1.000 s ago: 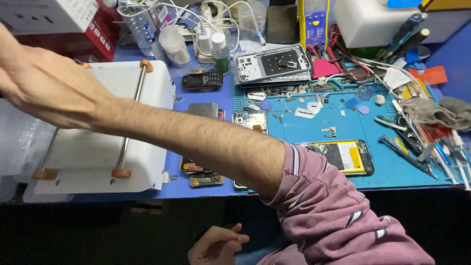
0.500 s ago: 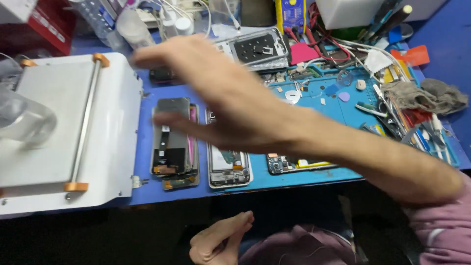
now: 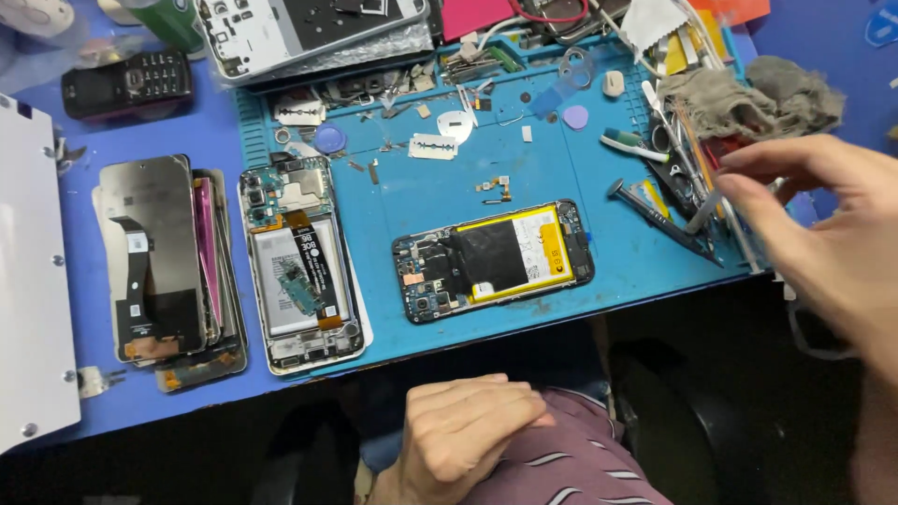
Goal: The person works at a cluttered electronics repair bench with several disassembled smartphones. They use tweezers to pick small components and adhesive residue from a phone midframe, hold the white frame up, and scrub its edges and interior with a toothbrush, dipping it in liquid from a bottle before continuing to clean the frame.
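Note:
My right hand [image 3: 823,234] reaches in from the right over the tool pile at the blue mat's [image 3: 552,178] right edge. Its thumb and forefinger pinch the end of a thin grey metal tool [image 3: 703,211]. My left hand [image 3: 463,435] rests on my lap below the table edge, fingers curled, holding nothing. An opened phone with a yellow-edged battery [image 3: 493,259] lies in the middle of the mat. A second opened phone with a white battery [image 3: 299,271] lies to its left.
A stack of phone screens [image 3: 159,262] lies left of the mat, beside a white machine [image 3: 33,281]. A black keypad phone [image 3: 126,84], a phone frame [image 3: 299,33], a razor blade [image 3: 432,147], a toothbrush [image 3: 631,145] and a grey cloth [image 3: 762,93] lie further back.
My right arm has swung from the white machine at the left, across the phones, to the tool pile at the right. The view has shifted right and closer. My left hand stays on my lap.

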